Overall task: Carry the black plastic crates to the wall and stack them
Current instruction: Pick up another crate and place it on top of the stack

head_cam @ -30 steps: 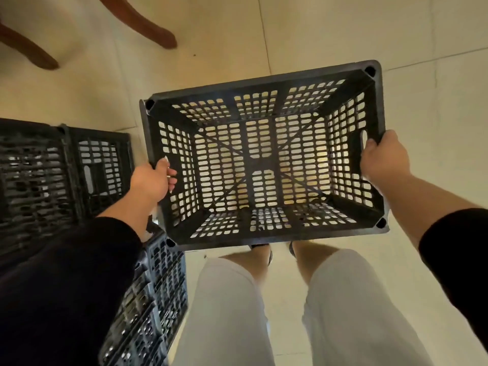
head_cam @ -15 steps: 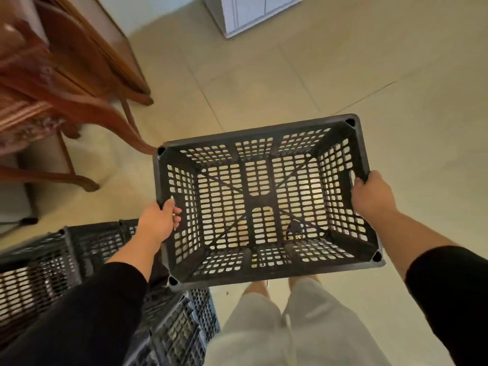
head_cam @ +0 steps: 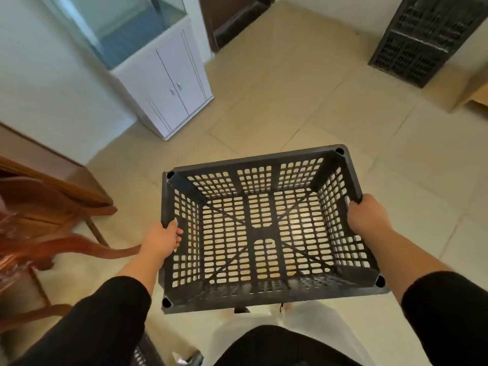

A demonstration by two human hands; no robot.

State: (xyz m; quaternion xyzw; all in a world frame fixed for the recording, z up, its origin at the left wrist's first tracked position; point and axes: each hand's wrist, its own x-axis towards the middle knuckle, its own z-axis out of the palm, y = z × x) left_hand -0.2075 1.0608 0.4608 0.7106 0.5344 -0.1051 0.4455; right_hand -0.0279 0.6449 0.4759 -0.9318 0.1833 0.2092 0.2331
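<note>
I hold an empty black plastic crate [head_cam: 253,167] level in front of me, above the tiled floor. My left hand [head_cam: 161,240] grips the handle hole in its left wall. My right hand [head_cam: 368,217] grips the handle hole in its right wall. The floor shows through the crate's slotted bottom. At the far right a stack of black crates [head_cam: 425,35] stands on the floor by the wall. The corner of another black crate [head_cam: 144,352] shows at the bottom edge, behind my left arm.
A white cabinet [head_cam: 169,83] with a glass tank on top stands against the left wall. Dark wooden furniture [head_cam: 52,207] with curved legs fills the left side. A low wooden piece [head_cam: 472,93] sits at the right edge. Open tile floor lies ahead.
The view has lifted and turned away from the crates on the left; the cabinet and the far stack have come into sight. Both hands keep the same grip on the crate.
</note>
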